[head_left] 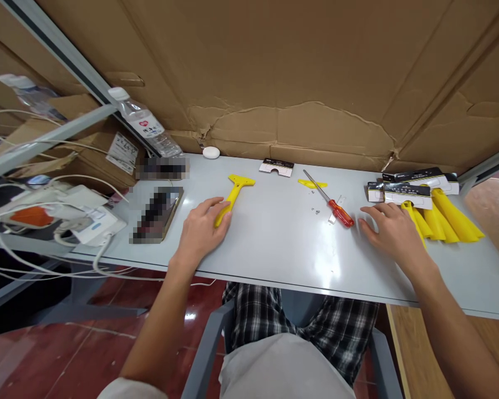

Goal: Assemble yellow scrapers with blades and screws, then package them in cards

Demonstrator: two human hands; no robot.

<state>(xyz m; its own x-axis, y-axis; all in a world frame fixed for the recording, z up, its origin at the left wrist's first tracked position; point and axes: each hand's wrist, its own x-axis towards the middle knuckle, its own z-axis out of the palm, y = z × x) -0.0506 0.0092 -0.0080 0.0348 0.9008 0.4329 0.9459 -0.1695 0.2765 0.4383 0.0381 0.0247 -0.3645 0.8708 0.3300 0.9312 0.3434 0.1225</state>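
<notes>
Head view, looking down on the tabletop [270,238]. The left hand [203,228] encloses the lower handle of a yellow scraper [235,193], its grip pinching that handle between thumb and fingers; the scraper lies left of centre, its broad head pointing away from the person. The right hand [393,233] is bare of any object, its grip loosely spread, between a red-handled screwdriver [341,213] and a cluster of yellow parts [457,219] with printed cards [407,195]. Whether its fingers touch the nearest card cannot be told. The screwdriver's shaft crosses a small yellow piece [321,184]; small metal bits [317,211], apparently screws, lie beside the shaft, and a thin strip [331,219] shows at its handle, apparently beneath it. Probable hazards: a sweep of the right hand could roll the screwdriver into the screws, scattering them across the smooth surface; the strip, if a blade, could cut a careless finger.
</notes>
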